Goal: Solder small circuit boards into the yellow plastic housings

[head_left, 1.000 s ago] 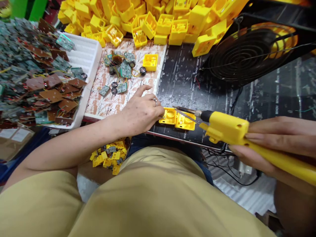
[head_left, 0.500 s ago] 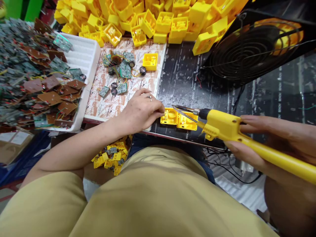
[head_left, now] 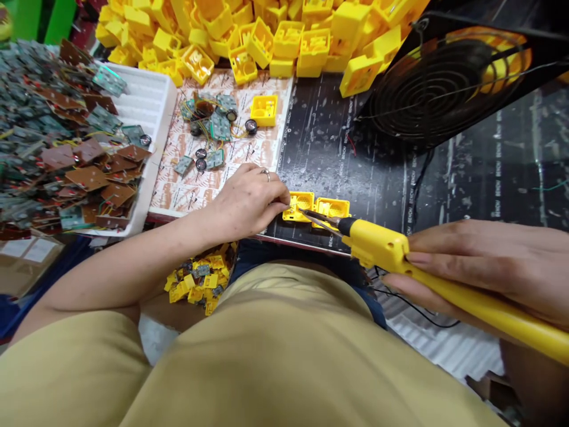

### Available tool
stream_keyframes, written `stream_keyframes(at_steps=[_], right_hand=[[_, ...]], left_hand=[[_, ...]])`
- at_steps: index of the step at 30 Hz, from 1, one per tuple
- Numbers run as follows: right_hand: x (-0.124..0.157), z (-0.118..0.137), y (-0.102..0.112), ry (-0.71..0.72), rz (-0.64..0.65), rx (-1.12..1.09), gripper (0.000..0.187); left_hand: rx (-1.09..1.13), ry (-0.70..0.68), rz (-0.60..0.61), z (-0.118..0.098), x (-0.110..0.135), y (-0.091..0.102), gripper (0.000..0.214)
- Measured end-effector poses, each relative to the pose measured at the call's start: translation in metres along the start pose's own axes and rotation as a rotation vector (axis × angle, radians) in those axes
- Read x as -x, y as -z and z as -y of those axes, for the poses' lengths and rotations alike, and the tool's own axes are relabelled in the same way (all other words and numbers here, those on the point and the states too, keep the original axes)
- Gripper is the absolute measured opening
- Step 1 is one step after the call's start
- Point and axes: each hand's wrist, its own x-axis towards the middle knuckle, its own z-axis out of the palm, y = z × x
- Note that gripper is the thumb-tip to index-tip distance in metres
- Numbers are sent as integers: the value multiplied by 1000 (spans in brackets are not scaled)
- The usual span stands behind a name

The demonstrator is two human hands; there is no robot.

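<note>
My right hand is wrapped around a yellow soldering iron with a thin guide tube beside its tip. That tip points down into the left one of two small open yellow plastic cases, which lie side by side by the table's front edge. Thumb and fingers of my left hand, which wears a ring, are pinched together at this case's left side; what they pinch is too small to make out. The right-hand yellow case is partly covered by the iron.
A white foam tray heaped with circuit boards stands at the left. Wired boards with small round black parts lie beside another yellow case. Many yellow cases are piled at the back. A black fan stands at the right.
The soldering iron in my right hand has moved left and down, its tip now over the left case. My left hand stays pinched beside that case. The whole view has shifted slightly.
</note>
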Motion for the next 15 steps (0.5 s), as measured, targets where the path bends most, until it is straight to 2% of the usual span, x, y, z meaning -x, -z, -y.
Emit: stream_keyframes(at_steps=[5,15], right_hand=[[-10,2,3,139,27,41,13],[-27,6,2,272,30,62,20]], left_hand=[[56,-19,-9,1,2,-2,16],[13,-14,30,0,2,-6,19]])
